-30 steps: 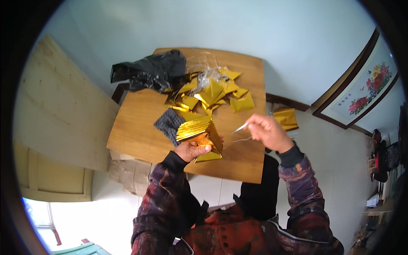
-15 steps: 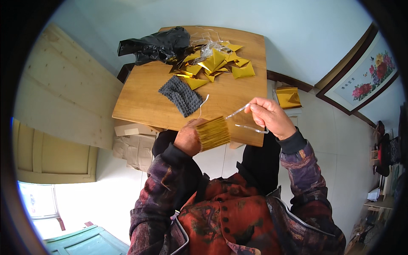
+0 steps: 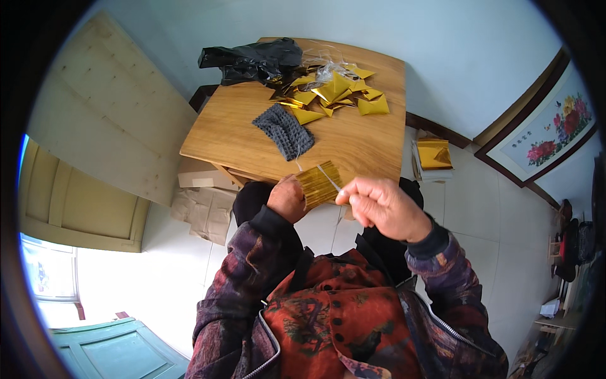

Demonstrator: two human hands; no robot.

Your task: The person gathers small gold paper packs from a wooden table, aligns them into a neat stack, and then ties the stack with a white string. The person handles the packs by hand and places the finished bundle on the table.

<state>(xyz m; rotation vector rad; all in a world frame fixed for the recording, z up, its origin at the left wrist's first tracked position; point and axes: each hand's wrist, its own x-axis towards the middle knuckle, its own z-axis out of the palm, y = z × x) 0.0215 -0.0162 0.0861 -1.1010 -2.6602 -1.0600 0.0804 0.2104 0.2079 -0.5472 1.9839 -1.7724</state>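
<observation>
My left hand [image 3: 290, 198] is closed around one end of a stack of gold foil paper [image 3: 319, 184], held over my lap by the table's near edge. A thin whitish plastic strip [image 3: 329, 176] lies slantwise across the top of the stack. My right hand [image 3: 386, 205] pinches the strip between thumb and fingers, close to the stack's right corner. A short white end of strip shows near the left hand. Just beyond the stack, a grey knitted piece [image 3: 284, 131] lies on the table.
Folded gold foil pieces [image 3: 334, 91] are heaped on the wooden table [image 3: 221, 139], beside a black plastic bag [image 3: 252, 61] and tangled clear strips [image 3: 330, 69]. More gold paper [image 3: 433, 153] sits on the floor at right. Brown paper [image 3: 201, 211] lies under the table's left side.
My right hand has moved left and down to the stack, bringing the strip across its top. The left hand still grips the stack. The view has shifted slightly.
</observation>
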